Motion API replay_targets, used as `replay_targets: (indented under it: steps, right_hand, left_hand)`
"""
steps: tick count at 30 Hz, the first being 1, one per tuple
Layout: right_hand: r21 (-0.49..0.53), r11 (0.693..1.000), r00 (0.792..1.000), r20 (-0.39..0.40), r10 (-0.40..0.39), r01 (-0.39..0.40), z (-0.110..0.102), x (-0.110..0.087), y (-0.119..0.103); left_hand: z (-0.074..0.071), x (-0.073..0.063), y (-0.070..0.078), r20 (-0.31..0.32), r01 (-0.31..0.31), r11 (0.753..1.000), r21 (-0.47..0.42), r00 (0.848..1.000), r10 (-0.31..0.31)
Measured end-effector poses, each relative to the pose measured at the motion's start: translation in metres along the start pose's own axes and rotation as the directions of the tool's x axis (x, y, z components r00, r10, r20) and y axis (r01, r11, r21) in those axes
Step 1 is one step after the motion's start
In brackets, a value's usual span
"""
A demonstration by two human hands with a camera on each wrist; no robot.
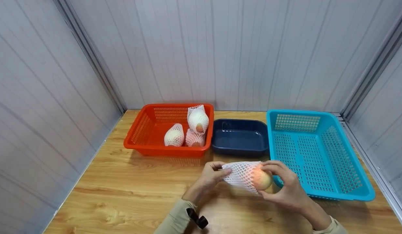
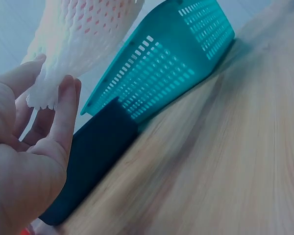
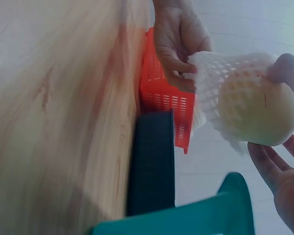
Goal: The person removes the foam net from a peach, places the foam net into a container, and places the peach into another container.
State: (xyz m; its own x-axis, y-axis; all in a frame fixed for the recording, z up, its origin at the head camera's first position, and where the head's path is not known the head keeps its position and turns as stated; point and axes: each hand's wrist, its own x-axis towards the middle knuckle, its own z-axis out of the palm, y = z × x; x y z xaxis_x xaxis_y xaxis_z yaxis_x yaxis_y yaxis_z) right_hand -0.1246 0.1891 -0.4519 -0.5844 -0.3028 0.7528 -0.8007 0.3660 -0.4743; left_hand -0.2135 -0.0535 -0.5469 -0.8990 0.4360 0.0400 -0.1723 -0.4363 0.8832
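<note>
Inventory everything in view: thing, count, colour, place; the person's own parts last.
Red basket: one, red, left
Wrapped fruits: three, pale, white-netted, in that basket
Blue basket: one, turquoise, right
Dark dish: one, navy, between the baskets
Held fruit: one, yellow-orange, front centre
Foam net: one, white, partly around it
Table: one, wood-brown, beneath the containers
Walls: three, pale grey, left, back and right
Sleeves: two, beige, bottom edge
Black strap: one, black, at left sleeve
Left hand: one, pinching the net's end
Right hand: one, gripping that fruit

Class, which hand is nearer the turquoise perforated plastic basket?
Right. In the head view, the right hand overlaps the turquoise basket; the left hand is farther left, apart from it.
</note>
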Motion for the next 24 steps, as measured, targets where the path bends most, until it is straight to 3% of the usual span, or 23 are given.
replay_targets:
  steps: [8,12,17,24]
  right_hand:
    - [-0.051,0.997,0.998,-0.015,0.063,-0.064,-0.017,-0.007,-0.006]
    - [-0.072,0.996,0.998,-0.031,0.055,-0.057,-0.023,-0.008,-0.007]
    - [-0.081,0.996,0.998,-0.049,0.026,-0.030,-0.029,-0.006,-0.008]
    - [-0.115,0.990,0.994,-0.089,0.066,-0.076,-0.041,-0.009,0.005]
  left_hand:
    - [-0.012,-0.005,-0.002,-0.077,0.017,1.000,0.013,0.997,-0.016]
    - [-0.016,-0.005,-0.001,-0.122,0.013,1.000,0.029,0.992,-0.009]
    - [-0.016,-0.004,0.001,-0.137,0.004,1.000,0.006,0.991,-0.003]
    - [-0.012,-0.002,0.008,-0.171,-0.011,1.000,-0.022,0.985,0.007]
